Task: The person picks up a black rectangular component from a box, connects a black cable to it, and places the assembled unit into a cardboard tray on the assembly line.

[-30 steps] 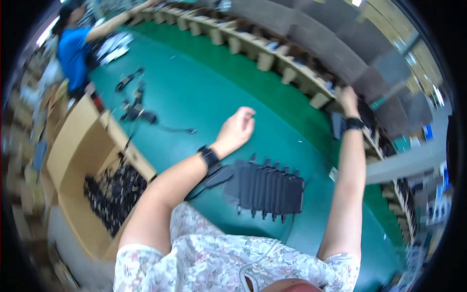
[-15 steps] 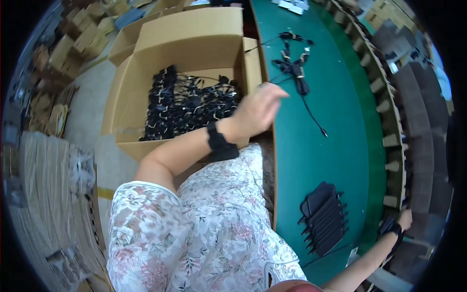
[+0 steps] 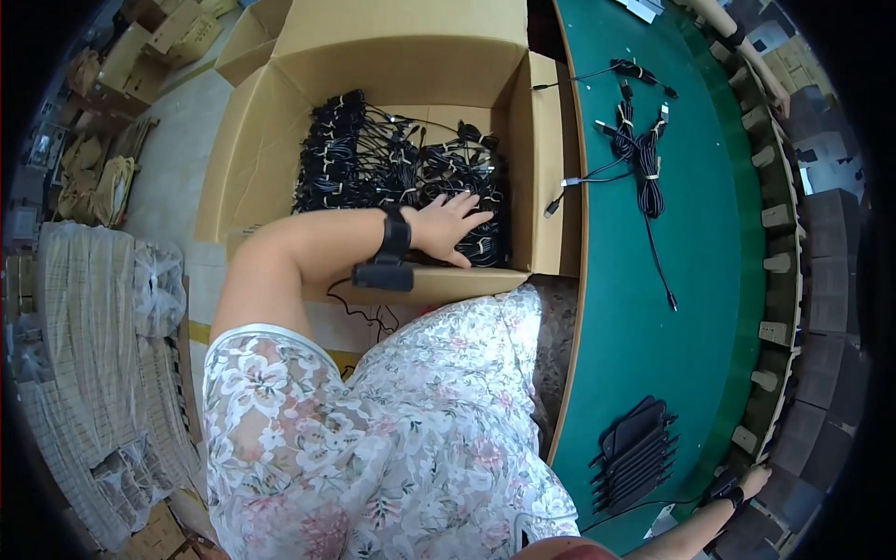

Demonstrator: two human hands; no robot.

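Observation:
My left hand [image 3: 448, 227] lies palm down with fingers spread over bundled black cables [image 3: 401, 173] inside an open cardboard box [image 3: 238, 159]. Nothing shows in its grip, though what lies under the palm is hidden. At the far right, my right hand [image 3: 754, 482] is by the table's right edge near the brown holders; its fingers are too small to make out. On the green table [image 3: 695, 355], black cable bundles [image 3: 649, 177] with pale ties lie to the right of the box. A stack of flat black pieces [image 3: 635, 455] with short prongs lies nearer me.
A row of brown holders [image 3: 774, 333] runs along the table's right side, with dark grey boxes [image 3: 826, 280] beyond. Another person's arm [image 3: 747, 47] reaches in at the top right. Stacked flattened cardboard [image 3: 89, 345] stands on the left, and more cartons [image 3: 191, 37] at the back left.
My left hand has moved from above the table's left edge into the box and spread its fingers on the cables. The view has shifted. Another person's arm now shows at the top right.

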